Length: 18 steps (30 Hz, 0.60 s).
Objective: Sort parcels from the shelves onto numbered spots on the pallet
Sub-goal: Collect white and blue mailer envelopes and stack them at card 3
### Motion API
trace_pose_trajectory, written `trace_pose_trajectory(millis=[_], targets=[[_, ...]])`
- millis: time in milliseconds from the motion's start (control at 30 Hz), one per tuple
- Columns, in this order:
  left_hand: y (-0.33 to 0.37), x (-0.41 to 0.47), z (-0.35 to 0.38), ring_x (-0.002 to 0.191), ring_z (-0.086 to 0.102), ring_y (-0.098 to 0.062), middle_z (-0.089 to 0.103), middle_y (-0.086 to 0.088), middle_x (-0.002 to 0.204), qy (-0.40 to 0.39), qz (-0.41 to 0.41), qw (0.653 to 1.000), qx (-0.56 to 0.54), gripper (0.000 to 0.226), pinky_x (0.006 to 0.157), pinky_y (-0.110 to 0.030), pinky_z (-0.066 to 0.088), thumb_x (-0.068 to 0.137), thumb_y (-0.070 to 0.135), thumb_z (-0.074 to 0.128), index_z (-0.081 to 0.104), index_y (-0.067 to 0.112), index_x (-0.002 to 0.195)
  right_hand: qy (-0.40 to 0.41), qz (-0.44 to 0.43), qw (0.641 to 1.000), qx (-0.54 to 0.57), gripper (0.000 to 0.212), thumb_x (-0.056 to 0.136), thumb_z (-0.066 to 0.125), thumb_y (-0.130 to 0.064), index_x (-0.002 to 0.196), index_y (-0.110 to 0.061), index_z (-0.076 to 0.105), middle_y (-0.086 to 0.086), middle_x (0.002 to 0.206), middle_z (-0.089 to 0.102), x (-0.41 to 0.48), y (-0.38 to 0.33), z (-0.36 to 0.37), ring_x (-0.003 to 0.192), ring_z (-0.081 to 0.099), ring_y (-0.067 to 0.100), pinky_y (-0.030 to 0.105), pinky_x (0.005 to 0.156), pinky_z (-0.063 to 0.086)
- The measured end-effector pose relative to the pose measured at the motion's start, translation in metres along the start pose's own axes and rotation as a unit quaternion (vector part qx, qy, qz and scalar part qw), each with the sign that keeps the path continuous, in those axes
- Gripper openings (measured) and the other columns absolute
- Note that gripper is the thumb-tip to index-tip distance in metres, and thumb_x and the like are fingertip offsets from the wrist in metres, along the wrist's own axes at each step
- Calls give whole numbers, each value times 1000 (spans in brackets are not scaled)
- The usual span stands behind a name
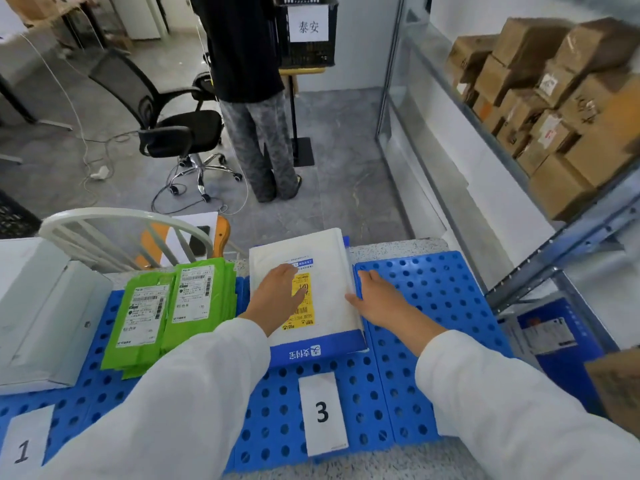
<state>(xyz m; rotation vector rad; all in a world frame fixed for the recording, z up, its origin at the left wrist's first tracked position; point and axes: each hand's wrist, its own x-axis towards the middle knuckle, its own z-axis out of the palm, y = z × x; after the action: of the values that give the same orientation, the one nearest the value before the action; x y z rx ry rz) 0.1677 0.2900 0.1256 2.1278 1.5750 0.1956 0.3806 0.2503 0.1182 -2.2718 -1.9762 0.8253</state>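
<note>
A white mailer with a blue band and a yellow label lies flat on the blue perforated pallet, above the paper label "3". My left hand rests palm down on the mailer's middle, fingers spread. At the mailer's right edge my right hand touches its side, thumb against it. Two stacks of green mailers sit to the left. White-grey boxes occupy the far left above label "1".
A metal shelf rack on the right holds many brown cardboard boxes. A blue parcel lies on its lower shelf. A person stands beyond the pallet beside an office chair and a black crate. A white chair back sits behind the pallet.
</note>
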Motion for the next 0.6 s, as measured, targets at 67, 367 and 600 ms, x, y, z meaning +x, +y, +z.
trace_pose_trajectory(millis=[67, 367, 600], targets=[[22, -6, -6, 141, 29, -19, 33, -3, 153, -11, 53, 998, 35, 57, 116, -30, 22, 97, 37, 49, 34, 12, 146, 22, 7, 999, -26, 69, 98, 43, -49, 148, -7, 23, 12, 150, 31, -23, 4, -12, 133, 38, 29, 39, 107, 36], [106, -52, -24, 141, 25, -16, 30, -1, 152, -18, 326, 940, 103, 63, 116, -25, 18, 97, 43, 48, 29, 12, 148, 136, 138, 981, -20, 72, 96, 44, -52, 148, -6, 25, 12, 149, 33, -138, 17, -44, 132, 38, 30, 38, 108, 34], [161, -99, -8, 139, 28, -18, 35, -3, 147, -37, 445, 890, 94, 59, 115, -28, 22, 96, 40, 50, 34, 9, 144, 142, 229, 963, -4, 71, 98, 40, -52, 149, -5, 22, 12, 152, 29, -233, 26, -24, 137, 32, 30, 39, 112, 30]])
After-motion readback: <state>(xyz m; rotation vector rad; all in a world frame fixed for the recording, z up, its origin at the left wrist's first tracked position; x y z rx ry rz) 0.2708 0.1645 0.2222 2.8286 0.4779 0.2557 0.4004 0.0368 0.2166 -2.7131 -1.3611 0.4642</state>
